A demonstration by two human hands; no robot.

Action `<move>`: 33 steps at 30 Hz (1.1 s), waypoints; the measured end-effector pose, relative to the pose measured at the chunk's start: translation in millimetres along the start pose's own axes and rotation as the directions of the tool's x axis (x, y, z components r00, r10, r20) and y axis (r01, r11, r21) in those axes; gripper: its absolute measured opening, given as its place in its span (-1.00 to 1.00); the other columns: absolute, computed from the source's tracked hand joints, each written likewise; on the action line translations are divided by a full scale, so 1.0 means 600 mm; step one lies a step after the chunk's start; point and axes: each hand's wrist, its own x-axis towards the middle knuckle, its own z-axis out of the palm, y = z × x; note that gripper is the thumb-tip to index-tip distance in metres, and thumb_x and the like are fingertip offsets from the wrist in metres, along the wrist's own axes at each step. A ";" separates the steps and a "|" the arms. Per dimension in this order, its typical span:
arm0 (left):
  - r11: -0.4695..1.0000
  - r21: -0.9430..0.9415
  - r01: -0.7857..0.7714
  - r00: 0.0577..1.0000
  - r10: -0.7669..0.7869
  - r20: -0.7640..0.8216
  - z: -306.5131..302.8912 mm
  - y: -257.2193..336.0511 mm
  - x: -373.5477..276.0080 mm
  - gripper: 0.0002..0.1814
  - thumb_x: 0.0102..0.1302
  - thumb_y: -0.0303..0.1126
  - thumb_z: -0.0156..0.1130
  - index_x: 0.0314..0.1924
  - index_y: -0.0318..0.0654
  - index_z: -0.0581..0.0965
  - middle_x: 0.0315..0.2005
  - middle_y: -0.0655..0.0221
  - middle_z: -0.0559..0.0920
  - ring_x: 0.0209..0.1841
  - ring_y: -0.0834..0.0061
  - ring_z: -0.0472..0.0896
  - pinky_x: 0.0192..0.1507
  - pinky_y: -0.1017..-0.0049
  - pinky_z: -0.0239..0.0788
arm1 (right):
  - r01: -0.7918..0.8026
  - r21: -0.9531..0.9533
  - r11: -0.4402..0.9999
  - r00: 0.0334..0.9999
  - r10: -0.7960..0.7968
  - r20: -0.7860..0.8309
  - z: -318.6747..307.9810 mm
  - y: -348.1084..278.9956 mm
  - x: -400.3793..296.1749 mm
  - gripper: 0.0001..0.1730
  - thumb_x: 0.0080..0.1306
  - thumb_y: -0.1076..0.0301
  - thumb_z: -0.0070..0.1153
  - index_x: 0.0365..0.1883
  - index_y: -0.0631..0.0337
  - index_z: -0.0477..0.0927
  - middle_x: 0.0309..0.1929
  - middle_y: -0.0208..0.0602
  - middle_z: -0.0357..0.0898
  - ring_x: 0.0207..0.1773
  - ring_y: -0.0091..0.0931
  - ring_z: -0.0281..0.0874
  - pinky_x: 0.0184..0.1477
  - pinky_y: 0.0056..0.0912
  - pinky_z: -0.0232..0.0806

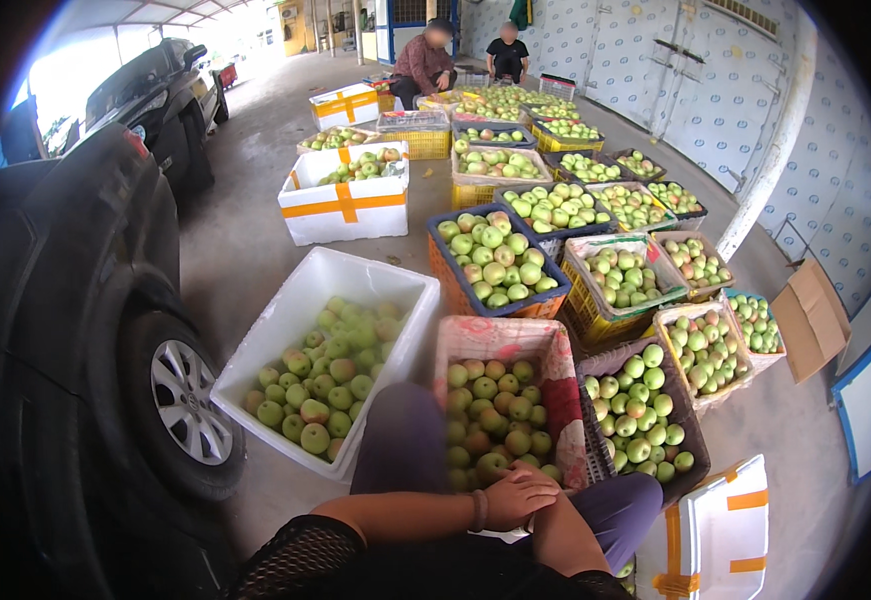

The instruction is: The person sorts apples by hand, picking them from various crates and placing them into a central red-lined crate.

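My left hand point(518, 496) lies across my right wrist, its fingers close together and a band around its wrist. Most of my right hand is hidden under it; no held object shows in either hand. Right before them, between my knees, is a crate point(499, 334) with a red-and-white patterned lining, holding green apples with a red blush point(501, 405). To the left, a white foam box point(255, 352) is partly filled with similar apples point(315, 409). A dark-lined crate point(694, 450) of apples stands to the right, beside my right knee.
Rows of apple-filled crates, such as an orange one with a dark rim point(450, 262), extend ahead. Two people point(424, 64) sit at the far end. A dark car point(67, 300) borders the left. On the right are a taped foam box point(728, 525), cardboard point(810, 319) and a white pole point(773, 161).
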 end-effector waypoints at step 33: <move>0.997 -0.063 0.036 0.999 -0.037 -0.015 -0.008 -0.006 0.001 -0.73 -0.01 -0.42 0.26 -0.25 -0.19 0.48 -0.17 0.24 0.52 -0.04 0.12 0.49 -0.02 0.23 0.32 | -0.008 0.087 0.996 1.000 0.008 0.001 -0.013 0.004 -0.006 -0.83 0.21 0.27 0.11 -0.28 0.13 0.58 -0.40 -0.21 0.61 -0.35 -0.34 0.55 -0.32 -0.28 0.40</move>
